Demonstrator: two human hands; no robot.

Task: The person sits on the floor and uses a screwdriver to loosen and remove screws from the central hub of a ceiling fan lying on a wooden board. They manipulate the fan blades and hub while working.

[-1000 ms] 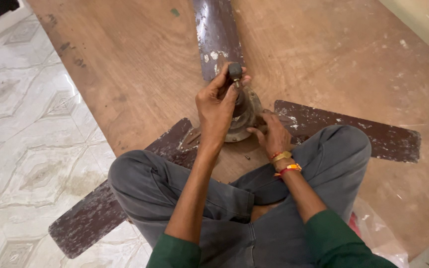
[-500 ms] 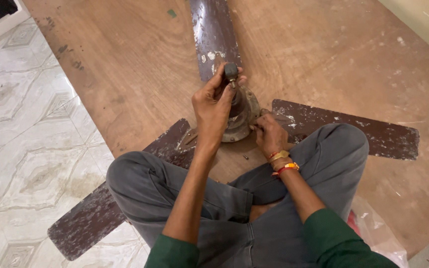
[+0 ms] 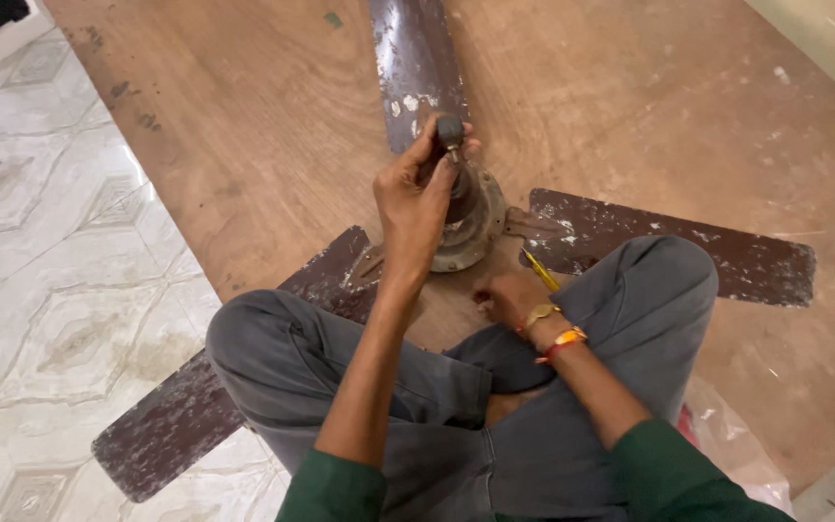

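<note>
Worn plywood sheet (image 3: 244, 145) under me, ceiling fan motor hub (image 3: 471, 227) dead centre, blades at twelve, three and seven o'clock; my left hand (image 3: 416, 208) is clamped around its upright stem, my right hand (image 3: 506, 290) pinches a yellow screwdriver (image 3: 540, 270) at five o'clock, nearer.

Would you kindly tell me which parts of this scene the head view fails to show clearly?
- Fan hub: partly covered by the left hand.
- Right hand: its fingers are hidden.
- Yellow tool: only a sliver shows.
- Far fan blade: cut off by the top edge.
</note>
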